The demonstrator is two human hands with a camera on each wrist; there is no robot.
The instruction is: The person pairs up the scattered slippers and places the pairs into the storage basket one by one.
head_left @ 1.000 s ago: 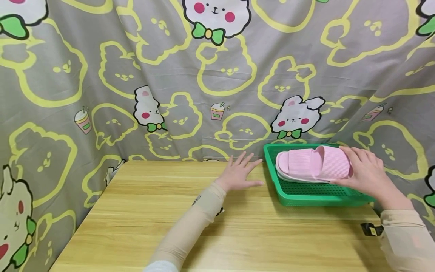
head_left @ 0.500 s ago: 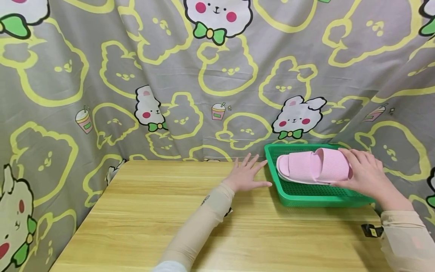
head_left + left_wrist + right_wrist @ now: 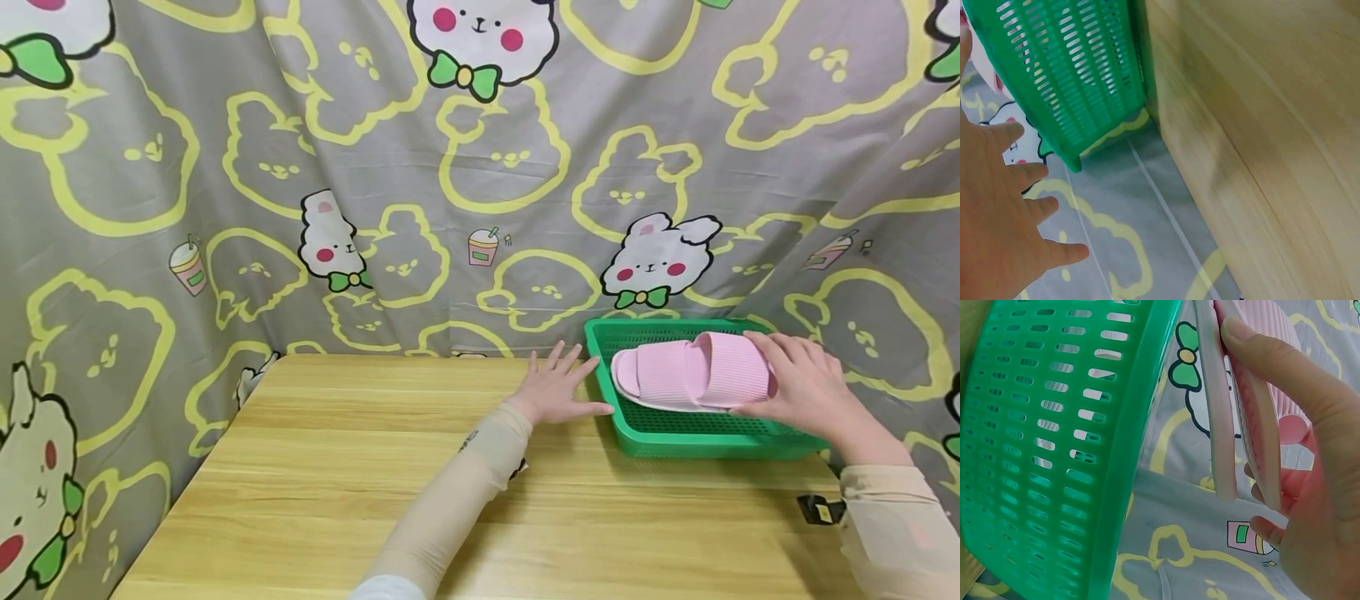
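A pink ribbed slipper point(image 3: 667, 372) lies lengthwise over a green plastic basket point(image 3: 720, 446), its toe end to the left. My right hand point(image 3: 810, 387) grips its right end, thumb in front and fingers behind. Beneath it a second sole point(image 3: 1217, 425) shows in the right wrist view, beside the held slipper point(image 3: 1257, 419), so two slippers are stacked. My left hand point(image 3: 555, 392) has its fingers spread at the basket's left rim, thumb tip at the edge. In the left wrist view the left hand point(image 3: 997, 206) holds nothing. The second slipper's upper is hidden.
The basket stands at the back right of a wooden table point(image 3: 337, 500). A grey patterned curtain point(image 3: 390, 167) hangs close behind and along both sides. A small black tag or strap point(image 3: 821, 508) lies by the right sleeve.
My left hand has moved right, up to the basket's rim. The slippers have sunk slightly lower into the basket, with my right hand still gripping the right end.
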